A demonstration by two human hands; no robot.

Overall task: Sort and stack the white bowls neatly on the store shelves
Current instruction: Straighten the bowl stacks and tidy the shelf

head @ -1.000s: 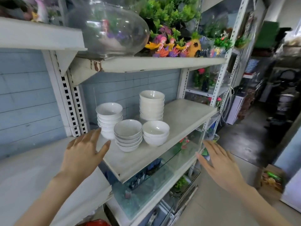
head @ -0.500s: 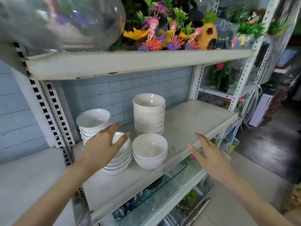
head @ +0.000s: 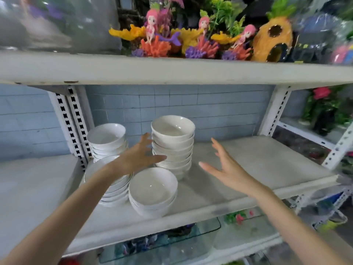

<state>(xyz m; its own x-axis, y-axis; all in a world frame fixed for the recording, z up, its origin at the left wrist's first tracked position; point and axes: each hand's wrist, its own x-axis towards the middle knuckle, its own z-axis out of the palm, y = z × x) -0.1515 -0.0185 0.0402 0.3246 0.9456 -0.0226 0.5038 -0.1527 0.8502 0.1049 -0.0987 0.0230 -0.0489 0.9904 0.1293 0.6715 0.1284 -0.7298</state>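
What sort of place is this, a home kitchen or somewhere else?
Most likely a small shop, perhaps selling household and aquarium goods: slotted metal shelf posts, several stacks of white bowls, and mermaid figures beside a pineapple house up top.

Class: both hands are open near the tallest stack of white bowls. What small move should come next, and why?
Probably bring both hands in to clasp the tall stack: the left hand is at its left side, the right hand hovers open and apart on its right, neither gripping.
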